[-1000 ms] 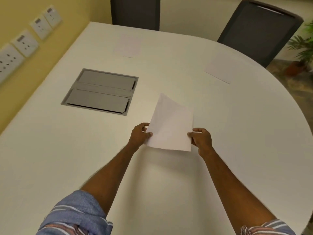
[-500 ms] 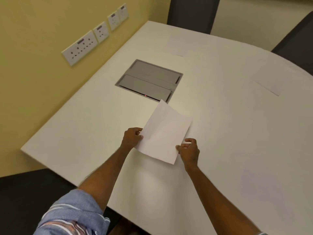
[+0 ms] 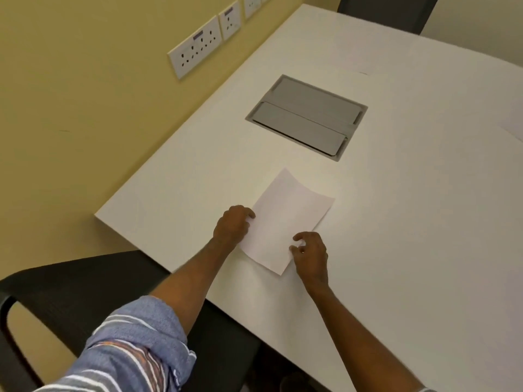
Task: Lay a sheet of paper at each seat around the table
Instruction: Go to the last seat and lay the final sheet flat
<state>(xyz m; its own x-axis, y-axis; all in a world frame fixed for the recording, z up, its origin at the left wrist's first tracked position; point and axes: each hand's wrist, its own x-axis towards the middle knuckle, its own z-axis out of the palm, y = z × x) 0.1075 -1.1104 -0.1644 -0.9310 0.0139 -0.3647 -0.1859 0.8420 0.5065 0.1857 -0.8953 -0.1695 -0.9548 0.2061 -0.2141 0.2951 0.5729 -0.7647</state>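
A white sheet of paper (image 3: 285, 222) lies slanted on the white table (image 3: 410, 222), near its front edge, with the far edge curling up a little. My left hand (image 3: 233, 226) grips the sheet's left edge with curled fingers. My right hand (image 3: 310, 254) is at the near right corner, fingers spread, its thumb just touching the edge. Another sheet (image 3: 359, 56) lies faintly visible at the far end by a dark chair (image 3: 387, 12). Part of a third sheet (image 3: 513, 124) shows at the right border.
A grey cable box lid (image 3: 307, 117) is set into the tabletop beyond the sheet. A black chair (image 3: 70, 295) stands at the table's near left corner, under my left arm. White wall sockets (image 3: 195, 49) line the yellow wall on the left.
My view has swung left and the sheet has come down flat near the table's front edge by the black chair. My right hand's fingers have spread off the paper.
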